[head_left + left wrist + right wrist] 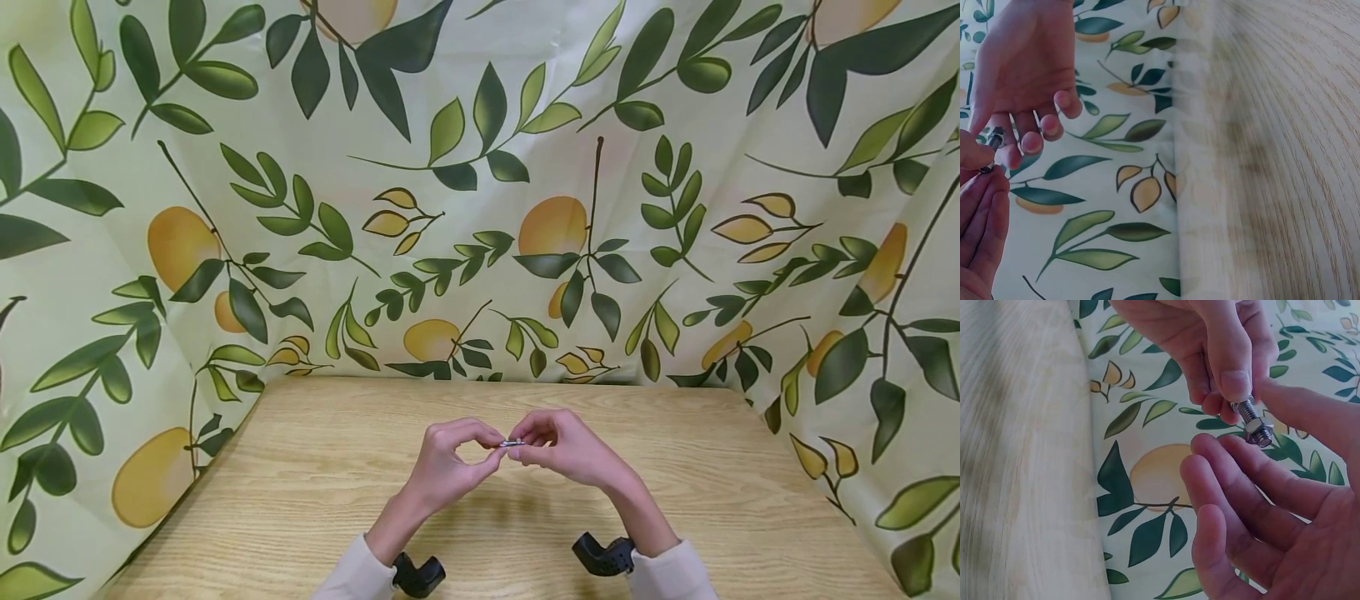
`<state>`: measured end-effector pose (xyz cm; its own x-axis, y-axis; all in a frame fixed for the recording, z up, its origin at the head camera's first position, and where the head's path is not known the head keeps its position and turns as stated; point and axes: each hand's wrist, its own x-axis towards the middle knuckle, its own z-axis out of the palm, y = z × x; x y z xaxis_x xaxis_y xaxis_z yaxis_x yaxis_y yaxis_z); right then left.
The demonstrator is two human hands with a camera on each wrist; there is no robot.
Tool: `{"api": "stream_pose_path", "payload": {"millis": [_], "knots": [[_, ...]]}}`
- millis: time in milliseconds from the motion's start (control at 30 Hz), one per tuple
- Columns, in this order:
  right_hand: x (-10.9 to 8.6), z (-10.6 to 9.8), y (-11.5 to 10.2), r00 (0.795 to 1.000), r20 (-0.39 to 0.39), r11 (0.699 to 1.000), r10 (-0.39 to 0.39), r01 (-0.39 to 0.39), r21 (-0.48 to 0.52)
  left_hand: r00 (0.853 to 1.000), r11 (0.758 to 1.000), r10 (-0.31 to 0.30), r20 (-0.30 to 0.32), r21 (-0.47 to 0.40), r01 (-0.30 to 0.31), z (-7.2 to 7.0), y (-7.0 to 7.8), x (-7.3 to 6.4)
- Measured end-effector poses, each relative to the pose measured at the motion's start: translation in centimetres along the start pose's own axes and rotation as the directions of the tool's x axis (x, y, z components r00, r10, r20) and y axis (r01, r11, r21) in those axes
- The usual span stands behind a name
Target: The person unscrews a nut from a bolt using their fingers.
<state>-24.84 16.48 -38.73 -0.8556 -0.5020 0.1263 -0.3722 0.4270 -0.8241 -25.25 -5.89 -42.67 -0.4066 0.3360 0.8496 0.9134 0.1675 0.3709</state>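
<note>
A small metal bolt with a hex nut near its tip is held up above the wooden table. The left hand pinches the bolt between thumb and fingers, which hide its other end. A little thread shows past the nut in the right wrist view. Close by, the right hand has its thumb and fingers spread loosely around the nut end. In the right wrist view those fingers stay relaxed, with a gap between fingertips and nut. Whether the right thumb touches the bolt is unclear.
The wooden table spreads beneath both hands. A cloth printed with leaves and fruit hangs behind it and along both sides. Black wrist mounts sit at the sleeve cuffs.
</note>
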Motion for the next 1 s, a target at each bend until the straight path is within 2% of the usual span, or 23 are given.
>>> {"api": "stream_pose_path", "payload": {"millis": [167, 433, 600, 767, 1000], "knots": [[0.00, -0.10, 0.09, 1.000, 0.027, 1.000, -0.001, 0.001, 0.008, 1.000, 1.000, -0.003, 0.006, -0.003, 0.003, -0.05, -0.08, 0.03], [0.05, 0.10, 0.15, 0.999, -0.021, 0.999, -0.042, 0.043, 0.027, 1.000, 1.000, -0.011, 0.003, -0.010, 0.011, -0.12, -0.10, 0.02], [0.01, 0.13, -0.03, 0.999, -0.037, 0.998, -0.025, 0.027, 0.060, 1.000, 1.000, -0.007, -0.001, -0.011, 0.007, -0.05, -0.06, 0.03], [0.03, -0.04, 0.00, 1.000, -0.001, 0.999, 0.013, -0.013, 0.044, 1.000, 1.000, -0.006, 0.004, -0.008, 0.006, -0.07, -0.11, 0.01], [-0.01, -0.26, 0.23, 0.999, 0.033, 0.999, -0.020, 0.019, 0.043, 1.000, 1.000, -0.006, 0.008, -0.003, 0.006, -0.11, -0.11, -0.01]]}}
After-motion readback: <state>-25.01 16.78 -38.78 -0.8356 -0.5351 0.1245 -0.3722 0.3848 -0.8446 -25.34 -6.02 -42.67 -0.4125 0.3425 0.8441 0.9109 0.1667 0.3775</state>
